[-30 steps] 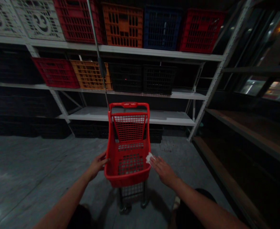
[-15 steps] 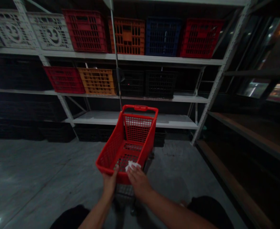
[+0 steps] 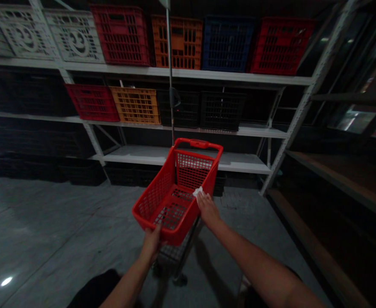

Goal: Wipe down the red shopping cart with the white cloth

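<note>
A red plastic shopping cart (image 3: 188,220) with grid walls stands in front of me, its handle at the far end. My left hand (image 3: 152,241) grips the near rim, thumb over the edge. My right hand (image 3: 208,208) presses a crumpled white tissue (image 3: 198,192) against the right rim, around the middle of that side. The fingers of the right hand lie together over the tissue and hide part of it. Nothing lies in the basket part that I can see.
Behind the cart runs a white metal shelf rack (image 3: 239,77) with red, orange, blue, white and black crates, such as an orange crate (image 3: 177,42) and a yellow crate (image 3: 135,105). Dark shelving (image 3: 338,171) borders the right side. The floor (image 3: 62,222) is grey concrete.
My right hand has slid with the tissue from the near rim along the right rim, away from me. My left hand stays on the near rim, and the cart has turned slightly.
</note>
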Demonstrator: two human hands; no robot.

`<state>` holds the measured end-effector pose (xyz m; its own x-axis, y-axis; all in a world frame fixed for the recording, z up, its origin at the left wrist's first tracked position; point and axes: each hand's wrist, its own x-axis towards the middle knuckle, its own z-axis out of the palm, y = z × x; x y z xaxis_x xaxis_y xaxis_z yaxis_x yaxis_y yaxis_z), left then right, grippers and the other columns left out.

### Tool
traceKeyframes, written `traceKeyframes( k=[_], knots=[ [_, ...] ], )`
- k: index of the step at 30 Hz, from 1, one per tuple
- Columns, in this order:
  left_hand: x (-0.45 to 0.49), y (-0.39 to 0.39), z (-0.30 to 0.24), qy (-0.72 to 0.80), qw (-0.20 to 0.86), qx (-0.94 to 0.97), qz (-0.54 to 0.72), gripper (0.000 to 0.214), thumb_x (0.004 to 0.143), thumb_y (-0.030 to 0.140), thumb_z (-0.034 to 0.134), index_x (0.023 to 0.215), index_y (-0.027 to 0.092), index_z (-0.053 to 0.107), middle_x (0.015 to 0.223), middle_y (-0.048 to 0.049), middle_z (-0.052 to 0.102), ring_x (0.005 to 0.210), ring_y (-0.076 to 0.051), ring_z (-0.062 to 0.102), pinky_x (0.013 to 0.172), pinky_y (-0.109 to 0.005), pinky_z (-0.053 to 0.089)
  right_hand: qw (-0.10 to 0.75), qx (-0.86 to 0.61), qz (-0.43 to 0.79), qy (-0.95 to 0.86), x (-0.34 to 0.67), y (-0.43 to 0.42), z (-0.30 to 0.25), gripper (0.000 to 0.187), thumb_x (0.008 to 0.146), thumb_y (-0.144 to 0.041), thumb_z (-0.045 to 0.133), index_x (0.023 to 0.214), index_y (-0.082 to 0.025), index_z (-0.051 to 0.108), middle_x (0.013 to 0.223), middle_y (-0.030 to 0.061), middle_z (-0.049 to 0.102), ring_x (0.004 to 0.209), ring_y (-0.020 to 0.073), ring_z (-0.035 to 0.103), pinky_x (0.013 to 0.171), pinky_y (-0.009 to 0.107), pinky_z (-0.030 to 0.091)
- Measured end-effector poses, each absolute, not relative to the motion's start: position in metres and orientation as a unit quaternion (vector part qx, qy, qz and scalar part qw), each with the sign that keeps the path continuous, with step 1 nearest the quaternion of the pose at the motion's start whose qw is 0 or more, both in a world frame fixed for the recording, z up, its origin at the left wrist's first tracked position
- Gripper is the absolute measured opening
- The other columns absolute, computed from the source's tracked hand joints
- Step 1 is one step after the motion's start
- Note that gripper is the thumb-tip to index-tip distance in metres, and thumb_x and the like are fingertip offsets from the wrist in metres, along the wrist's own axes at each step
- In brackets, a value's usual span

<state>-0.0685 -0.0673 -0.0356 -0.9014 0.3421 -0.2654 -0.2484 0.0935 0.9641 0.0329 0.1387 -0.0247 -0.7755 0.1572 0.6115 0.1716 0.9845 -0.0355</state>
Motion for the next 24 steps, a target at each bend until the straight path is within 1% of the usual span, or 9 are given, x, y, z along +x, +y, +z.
traceKeyframes(
  k=[3,5,7,10,13,16,18,21,24],
  knots=[
    [-0.066,-0.069,-0.028,0.671,0.256,0.011,0.696,0.039,0.080,0.032,0.053,0.116,0.019,0.046,0.072,-0.0012,0.065,0.048,-0.012,0.059,0.042,-0.023,0.049,0.325,-0.023,0.003,-0.945,0.038,0.092,-0.041,0.051,0.082,-0.002,0.031,0.134,-0.002,0.035,0.135,0.0188,0.042,0.133,0.0226,0.025,0.104,0.046,0.032],
    [-0.067,-0.071,-0.024,0.649,0.271,0.007,0.711,0.032,0.080,0.028,0.054,0.109,0.017,0.050,0.065,0.0002,0.064,0.047,-0.012,0.058,0.043,-0.022,0.049,0.307,0.051,0.018,-0.950,0.045,0.046,-0.050,0.050,0.085,-0.009,0.035,0.135,-0.004,0.034,0.138,0.0160,0.039,0.134,0.0231,0.022,0.107,0.044,0.030],
    [-0.069,-0.073,-0.022,0.639,0.276,0.014,0.718,0.022,0.080,0.024,0.053,0.100,0.015,0.055,0.062,0.0001,0.063,0.049,-0.012,0.059,0.046,-0.021,0.049,0.284,0.106,0.027,-0.953,0.051,0.010,-0.053,0.047,0.088,-0.017,0.038,0.134,-0.006,0.035,0.138,0.0135,0.040,0.134,0.0228,0.021,0.109,0.043,0.027],
    [-0.074,-0.078,-0.023,0.646,0.281,0.011,0.710,0.019,0.079,0.022,0.052,0.097,0.015,0.055,0.059,0.0007,0.062,0.046,-0.011,0.058,0.043,-0.019,0.046,0.256,0.145,0.023,-0.956,0.054,0.002,-0.046,0.045,0.091,-0.020,0.036,0.135,-0.008,0.035,0.137,0.0102,0.042,0.134,0.0196,0.022,0.110,0.040,0.024],
    [-0.081,-0.085,-0.027,0.662,0.290,-0.001,0.691,0.026,0.078,0.026,0.054,0.103,0.018,0.051,0.063,0.0020,0.063,0.045,-0.012,0.058,0.041,-0.022,0.046,0.262,0.126,0.019,-0.957,0.049,0.042,-0.031,0.047,0.090,-0.018,0.037,0.135,-0.008,0.034,0.136,0.0109,0.043,0.133,0.0190,0.023,0.110,0.040,0.025],
    [-0.092,-0.097,-0.032,0.670,0.300,-0.004,0.679,0.030,0.078,0.027,0.054,0.107,0.021,0.048,0.071,0.0006,0.065,0.050,-0.013,0.061,0.048,-0.026,0.050,0.296,0.033,0.008,-0.955,0.040,0.091,-0.019,0.046,0.085,-0.010,0.037,0.130,-0.005,0.041,0.133,0.0155,0.046,0.132,0.0225,0.027,0.107,0.045,0.028],
    [-0.099,-0.104,-0.034,0.673,0.304,-0.001,0.675,0.031,0.077,0.030,0.055,0.106,0.021,0.049,0.075,-0.0011,0.065,0.052,-0.013,0.061,0.050,-0.027,0.051,0.312,-0.013,-0.001,-0.950,0.034,0.106,-0.017,0.046,0.083,-0.005,0.035,0.128,-0.003,0.044,0.131,0.0175,0.047,0.131,0.0239,0.029,0.105,0.047,0.031],
    [-0.105,-0.112,-0.036,0.686,0.290,-0.011,0.667,0.030,0.078,0.035,0.052,0.105,0.022,0.049,0.081,-0.0028,0.066,0.054,-0.013,0.062,0.050,-0.027,0.051,0.326,-0.030,0.001,-0.945,0.025,0.085,-0.024,0.047,0.083,-0.005,0.035,0.129,-0.002,0.042,0.132,0.0194,0.045,0.131,0.0256,0.029,0.103,0.047,0.034],
    [-0.109,-0.115,-0.036,0.704,0.264,-0.022,0.658,0.028,0.080,0.037,0.046,0.105,0.024,0.049,0.084,-0.0027,0.066,0.053,-0.013,0.061,0.048,-0.028,0.050,0.323,-0.003,0.019,-0.946,0.014,0.028,-0.032,0.045,0.086,-0.012,0.038,0.129,-0.003,0.041,0.133,0.0186,0.044,0.131,0.0263,0.029,0.104,0.046,0.033]
  ],
)
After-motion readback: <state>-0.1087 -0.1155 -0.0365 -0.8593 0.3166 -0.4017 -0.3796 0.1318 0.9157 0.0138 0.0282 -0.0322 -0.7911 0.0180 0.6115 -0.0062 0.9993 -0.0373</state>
